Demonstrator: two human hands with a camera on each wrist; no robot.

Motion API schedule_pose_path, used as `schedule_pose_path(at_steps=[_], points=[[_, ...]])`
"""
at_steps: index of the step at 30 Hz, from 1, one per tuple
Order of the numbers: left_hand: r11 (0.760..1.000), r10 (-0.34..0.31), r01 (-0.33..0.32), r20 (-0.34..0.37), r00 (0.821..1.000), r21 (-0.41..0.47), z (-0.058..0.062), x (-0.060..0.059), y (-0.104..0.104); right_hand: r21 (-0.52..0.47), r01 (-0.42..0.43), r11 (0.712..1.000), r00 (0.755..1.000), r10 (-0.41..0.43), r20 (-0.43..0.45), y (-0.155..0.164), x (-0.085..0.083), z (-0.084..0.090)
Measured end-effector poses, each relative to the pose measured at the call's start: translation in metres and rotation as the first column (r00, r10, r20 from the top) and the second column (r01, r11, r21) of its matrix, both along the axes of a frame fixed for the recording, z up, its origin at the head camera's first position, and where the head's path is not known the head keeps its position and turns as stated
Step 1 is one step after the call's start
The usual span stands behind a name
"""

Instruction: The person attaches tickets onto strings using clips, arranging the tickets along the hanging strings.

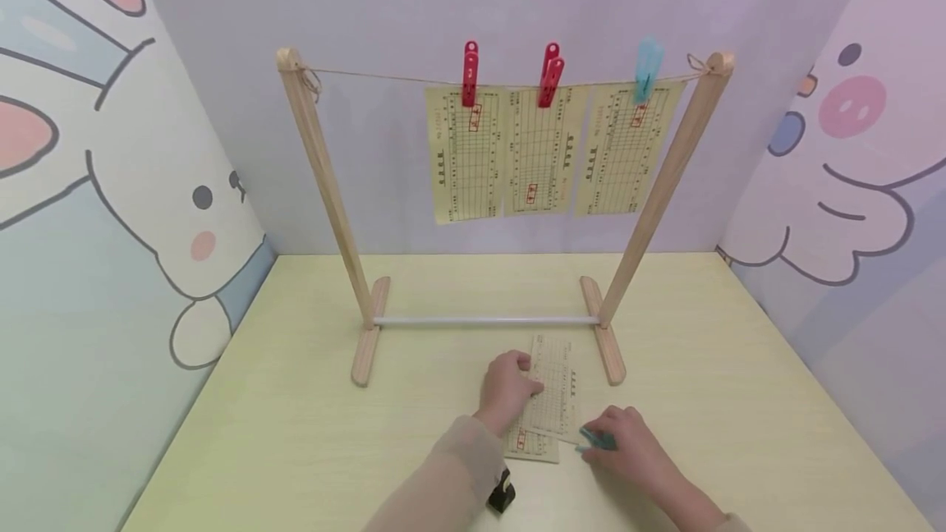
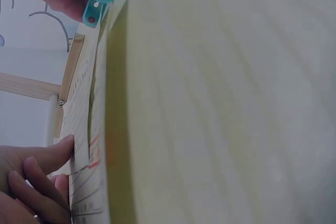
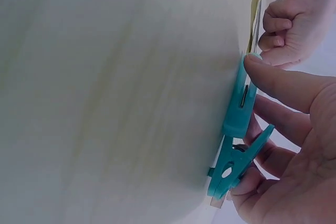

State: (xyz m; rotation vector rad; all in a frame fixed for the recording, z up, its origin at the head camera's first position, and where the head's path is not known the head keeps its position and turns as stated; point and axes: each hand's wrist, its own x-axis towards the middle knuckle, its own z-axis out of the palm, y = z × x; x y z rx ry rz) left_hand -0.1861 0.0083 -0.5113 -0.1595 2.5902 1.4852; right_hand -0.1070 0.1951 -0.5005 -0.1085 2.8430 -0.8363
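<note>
The left hand (image 1: 507, 388) presses curled fingers on the top slip (image 1: 556, 391) of a small stack of slips lying on the table (image 1: 296, 433), at about six o'clock from the rack (image 1: 488, 321). The right hand (image 1: 628, 450), at four o'clock from the slips, pinches a teal peg (image 1: 595, 438) between thumb and fingers; in the right wrist view the peg (image 3: 236, 145) lies against the tabletop, touching the slip's near corner.

Three slips (image 1: 539, 150) already hang on the string (image 1: 384, 79), toward its two o'clock end, under two red pegs (image 1: 510, 76) and a blue peg (image 1: 648, 68).

To do this step well, I judge the left fingers should separate only the top slip, lifting it by its short edge, while the right hand squeezes the peg's tail fully before closing it over slip and string together, at the free eleven o'clock stretch.
</note>
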Motion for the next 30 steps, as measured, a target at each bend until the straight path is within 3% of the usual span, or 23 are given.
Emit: schedule_pose_path(at_steps=[9, 20, 25, 30], points=[[0.999, -0.001, -0.002, 0.058, 0.998, 0.05, 0.004, -0.001, -0.001, -0.001, -0.033, 0.999, 0.999, 0.033, -0.005, 0.003, -0.001, 0.003], [0.999, -0.044, 0.043, 0.047, 0.998, 0.022, 0.004, -0.005, -0.006, -0.033, -0.028, 0.999, 1.0, 0.028, -0.003, 0.005, -0.003, 0.018], [0.998, -0.059, 0.058, 0.02, 0.998, 0.019, 0.001, -0.006, -0.007, -0.107, -0.02, 0.994, 0.997, 0.013, -0.071, 0.005, -0.003, 0.024], [0.999, -0.05, 0.051, -0.019, 0.999, 0.02, 0.006, -0.005, -0.01, -0.201, -0.073, 0.977, 0.987, 0.041, -0.158, 0.006, -0.004, 0.029]])
